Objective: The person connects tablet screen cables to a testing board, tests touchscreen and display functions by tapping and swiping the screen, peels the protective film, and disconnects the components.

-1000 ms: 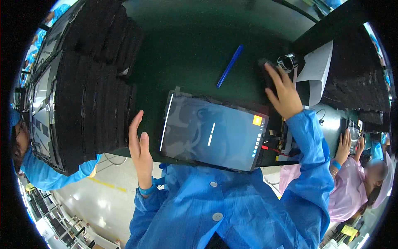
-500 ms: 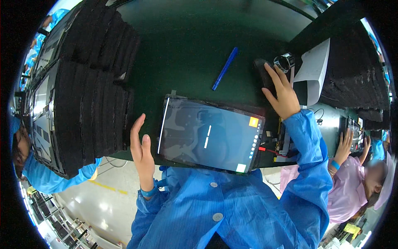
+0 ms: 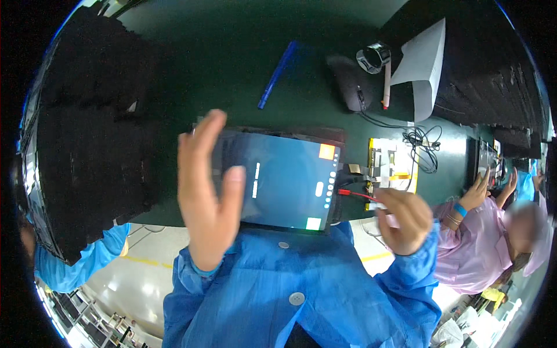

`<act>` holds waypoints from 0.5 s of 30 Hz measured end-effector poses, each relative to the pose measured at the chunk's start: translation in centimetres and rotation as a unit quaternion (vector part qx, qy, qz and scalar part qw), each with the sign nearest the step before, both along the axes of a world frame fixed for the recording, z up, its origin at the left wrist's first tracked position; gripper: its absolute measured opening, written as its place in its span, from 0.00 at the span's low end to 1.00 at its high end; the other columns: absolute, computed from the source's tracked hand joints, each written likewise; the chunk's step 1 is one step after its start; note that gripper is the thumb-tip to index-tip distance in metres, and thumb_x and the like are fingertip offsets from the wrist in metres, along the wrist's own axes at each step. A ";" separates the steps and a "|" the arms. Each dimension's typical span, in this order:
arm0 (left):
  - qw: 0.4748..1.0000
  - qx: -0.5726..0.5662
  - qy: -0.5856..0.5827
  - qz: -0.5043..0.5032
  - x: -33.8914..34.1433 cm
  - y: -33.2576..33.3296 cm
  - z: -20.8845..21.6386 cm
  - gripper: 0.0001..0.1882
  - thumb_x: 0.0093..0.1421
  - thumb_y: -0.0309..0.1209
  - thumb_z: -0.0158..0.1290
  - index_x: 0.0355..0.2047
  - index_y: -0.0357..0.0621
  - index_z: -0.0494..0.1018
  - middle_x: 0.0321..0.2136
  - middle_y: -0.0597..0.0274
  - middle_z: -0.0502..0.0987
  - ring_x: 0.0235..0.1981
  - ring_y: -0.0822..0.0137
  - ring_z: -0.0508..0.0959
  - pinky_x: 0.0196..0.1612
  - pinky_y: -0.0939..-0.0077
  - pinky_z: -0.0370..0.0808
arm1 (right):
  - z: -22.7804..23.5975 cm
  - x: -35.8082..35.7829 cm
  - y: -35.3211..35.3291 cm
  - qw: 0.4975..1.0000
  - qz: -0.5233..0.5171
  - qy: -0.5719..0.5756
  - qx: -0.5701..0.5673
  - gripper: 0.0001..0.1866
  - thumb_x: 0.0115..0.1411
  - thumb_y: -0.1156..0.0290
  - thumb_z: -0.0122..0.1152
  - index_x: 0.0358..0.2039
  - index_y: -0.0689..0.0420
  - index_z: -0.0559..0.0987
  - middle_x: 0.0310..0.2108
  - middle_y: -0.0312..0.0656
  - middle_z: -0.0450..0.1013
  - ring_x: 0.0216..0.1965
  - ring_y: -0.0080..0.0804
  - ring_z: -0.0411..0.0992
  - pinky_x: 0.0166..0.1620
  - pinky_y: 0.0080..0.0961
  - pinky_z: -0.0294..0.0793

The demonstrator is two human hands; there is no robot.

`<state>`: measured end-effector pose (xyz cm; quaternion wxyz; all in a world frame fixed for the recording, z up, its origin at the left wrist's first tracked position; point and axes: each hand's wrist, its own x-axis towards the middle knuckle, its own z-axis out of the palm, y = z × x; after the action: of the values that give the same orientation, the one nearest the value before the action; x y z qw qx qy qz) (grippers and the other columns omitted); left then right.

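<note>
A dark green, smooth-topped worktable [image 3: 232, 64] spans the middle, pale glare whitening its right side. Beyond its near edge lies a glossy off-white floor [image 3: 154, 281], dotted with light reflections and crossed by a thin yellow stripe [image 3: 142, 260]. Pale-framed, dark-filled racks [image 3: 84, 316], apparently shelving, blur at lower left.

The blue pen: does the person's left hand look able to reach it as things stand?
Probably yes: the blue pen lies on the green table, ahead and to the right of the left hand, and nothing visible stands between them.
</note>
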<state>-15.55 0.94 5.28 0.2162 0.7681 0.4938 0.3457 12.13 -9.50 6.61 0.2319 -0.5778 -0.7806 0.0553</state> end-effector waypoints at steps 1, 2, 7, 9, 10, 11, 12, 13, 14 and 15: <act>0.997 -0.008 0.056 -0.043 1.6 -0.1 0.2 0.27 0.58 0.33 0.50 0.57 0.39 0.63 0.58 0.49 0.64 0.61 0.53 0.61 0.65 0.53 0.49 | -1.5 -0.3 -0.6 1.000 -0.013 -0.006 -0.017 0.18 0.43 0.77 0.66 0.39 0.61 0.79 0.35 0.44 0.76 0.30 0.36 0.75 0.33 0.27 0.75; 0.990 -0.015 0.111 -0.087 3.3 -0.2 0.1 0.28 0.56 0.33 0.53 0.57 0.38 0.63 0.58 0.49 0.63 0.61 0.53 0.61 0.65 0.53 0.49 | -2.9 -0.8 -1.0 0.999 -0.027 -0.012 -0.034 0.18 0.44 0.77 0.66 0.39 0.61 0.78 0.36 0.44 0.75 0.31 0.36 0.75 0.34 0.28 0.75; 0.973 -0.009 0.142 -0.181 9.7 -1.2 -3.2 0.35 0.48 0.33 0.59 0.56 0.38 0.62 0.55 0.51 0.65 0.58 0.53 0.65 0.65 0.53 0.49 | -6.7 -1.7 -0.7 0.999 -0.014 -0.037 -0.027 0.14 0.49 0.77 0.61 0.39 0.65 0.76 0.41 0.47 0.71 0.36 0.36 0.74 0.36 0.28 0.76; 0.973 -0.018 0.138 -0.185 10.3 -0.8 -4.2 0.35 0.46 0.33 0.61 0.55 0.38 0.63 0.54 0.52 0.66 0.57 0.54 0.65 0.65 0.53 0.50 | -7.2 -1.2 -0.4 0.999 0.012 -0.034 -0.035 0.10 0.49 0.74 0.61 0.32 0.64 0.75 0.40 0.46 0.71 0.35 0.35 0.75 0.34 0.25 0.76; 0.973 -0.025 0.133 -0.187 10.5 -0.7 -4.6 0.35 0.44 0.33 0.62 0.53 0.39 0.64 0.53 0.52 0.67 0.56 0.55 0.66 0.65 0.53 0.51 | -7.2 -0.9 -0.2 0.999 0.010 -0.031 -0.037 0.10 0.49 0.74 0.61 0.32 0.64 0.75 0.40 0.46 0.71 0.35 0.35 0.75 0.34 0.25 0.76; 0.975 -0.032 0.117 -0.185 10.5 -0.7 -4.9 0.34 0.41 0.31 0.63 0.51 0.40 0.65 0.51 0.54 0.68 0.55 0.56 0.68 0.65 0.53 0.52 | -7.2 -0.6 0.0 0.998 0.045 -0.038 -0.031 0.09 0.49 0.74 0.60 0.31 0.63 0.75 0.39 0.45 0.71 0.35 0.34 0.74 0.33 0.25 0.76; 0.974 -0.031 0.117 -0.189 10.5 -0.8 -4.9 0.34 0.41 0.31 0.63 0.51 0.40 0.65 0.51 0.54 0.68 0.55 0.56 0.68 0.65 0.53 0.52 | -7.0 -0.2 0.2 0.996 0.077 -0.048 -0.023 0.08 0.49 0.74 0.60 0.30 0.63 0.74 0.38 0.45 0.71 0.34 0.33 0.74 0.33 0.24 0.76; 0.975 -0.032 0.119 -0.186 10.5 -0.8 -4.9 0.34 0.41 0.31 0.63 0.51 0.41 0.66 0.51 0.54 0.68 0.54 0.56 0.68 0.65 0.53 0.53 | -6.9 -0.1 0.3 0.995 0.085 -0.047 -0.025 0.08 0.48 0.74 0.60 0.29 0.62 0.74 0.36 0.43 0.71 0.32 0.32 0.74 0.31 0.24 0.76; 0.975 -0.033 0.120 -0.184 10.6 -0.9 -4.8 0.34 0.40 0.31 0.63 0.51 0.42 0.66 0.51 0.54 0.69 0.53 0.56 0.69 0.65 0.53 0.53 | -7.0 0.0 0.1 0.995 0.081 -0.046 -0.026 0.08 0.48 0.74 0.60 0.29 0.62 0.74 0.36 0.43 0.71 0.32 0.32 0.74 0.31 0.24 0.76; 0.975 -0.031 0.125 -0.179 10.7 -0.8 -4.7 0.33 0.39 0.30 0.63 0.49 0.43 0.66 0.50 0.55 0.69 0.53 0.57 0.69 0.65 0.53 0.53 | -7.1 0.1 0.1 0.996 0.082 -0.039 -0.018 0.08 0.48 0.74 0.60 0.28 0.62 0.74 0.35 0.43 0.71 0.31 0.31 0.74 0.30 0.24 0.76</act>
<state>-4.90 0.17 0.54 0.2346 0.8740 0.3821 0.1873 12.24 -9.36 -0.48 0.1852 -0.5173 -0.8330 0.0653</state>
